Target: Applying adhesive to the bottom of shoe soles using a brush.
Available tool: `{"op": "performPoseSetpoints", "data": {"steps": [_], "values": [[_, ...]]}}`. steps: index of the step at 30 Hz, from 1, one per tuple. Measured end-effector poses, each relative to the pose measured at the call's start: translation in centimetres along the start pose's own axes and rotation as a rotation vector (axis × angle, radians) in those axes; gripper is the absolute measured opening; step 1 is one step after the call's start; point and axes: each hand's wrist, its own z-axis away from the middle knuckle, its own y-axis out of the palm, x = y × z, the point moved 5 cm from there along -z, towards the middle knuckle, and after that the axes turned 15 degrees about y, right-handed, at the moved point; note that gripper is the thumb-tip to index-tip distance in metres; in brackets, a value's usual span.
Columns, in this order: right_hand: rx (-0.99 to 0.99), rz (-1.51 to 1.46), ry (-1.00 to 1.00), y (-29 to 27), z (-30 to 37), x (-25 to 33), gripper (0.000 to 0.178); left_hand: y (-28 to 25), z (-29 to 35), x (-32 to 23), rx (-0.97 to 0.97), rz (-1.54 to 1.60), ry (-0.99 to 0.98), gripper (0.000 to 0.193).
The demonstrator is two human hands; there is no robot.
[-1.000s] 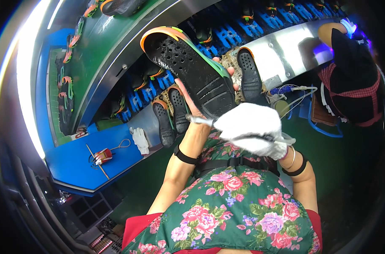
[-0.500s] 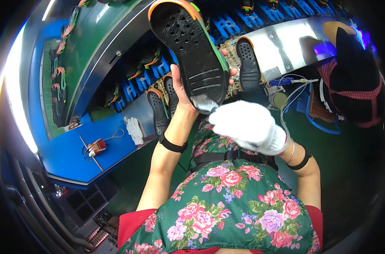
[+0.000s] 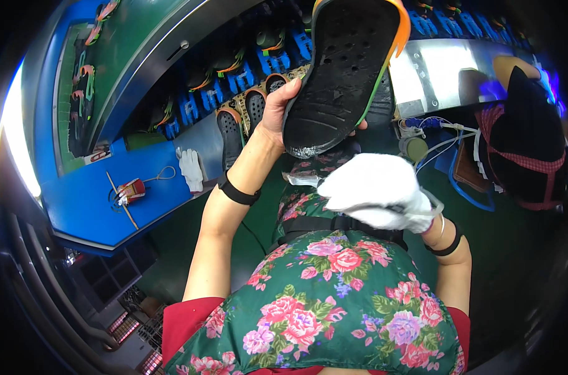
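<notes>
My left hand (image 3: 276,112), bare, grips a large black shoe sole (image 3: 340,81) with an orange and green rim. Its thumb lies along the left edge and fingertips show past the right edge. The sole's perforated inner face is toward me, and its heel end looks wet and shiny. Below that heel, my right hand (image 3: 374,194) in a white glove is closed on a flat brush (image 3: 301,179) with pale, wet-looking bristles. The brush is apart from the sole; its handle is mostly hidden by the glove.
Several more soles (image 3: 231,139) rest at the left and behind the held one. On the blue table (image 3: 78,209) are a red pot (image 3: 132,191), a thin stick and a white glove (image 3: 191,170). Blue racks (image 3: 240,81) carry shoes beyond. A co-worker (image 3: 524,144) is at the right, near hoses.
The brush has come off the heel and dropped toward me with my right hand. The sole has shifted right and tilted the other way in my left hand.
</notes>
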Motion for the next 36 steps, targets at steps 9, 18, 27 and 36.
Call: {"op": "performPoseSetpoints", "data": {"steps": [9, 18, 27, 36], "values": [[-0.023, -0.311, 0.187, -0.9, -1.0, -1.5, 0.013, -0.2, 0.4, -0.9, -0.068, -0.300, -0.019, 0.087], [-0.387, 0.433, 0.071, -4.3, -5.1, -1.1, 0.020, -1.0, 4.1, 2.0, -0.195, 0.118, 0.108, 0.076], [-0.462, -0.822, 0.486, -3.8, -2.1, -7.1, 0.020, 4.3, 10.2, -10.5, 0.155, -0.301, 0.482, 0.126], [-0.359, -0.834, 0.663, 1.8, -2.1, -11.6, 0.022, 1.4, 12.1, -38.2, -0.091, 0.333, 1.166, 0.114]]}}
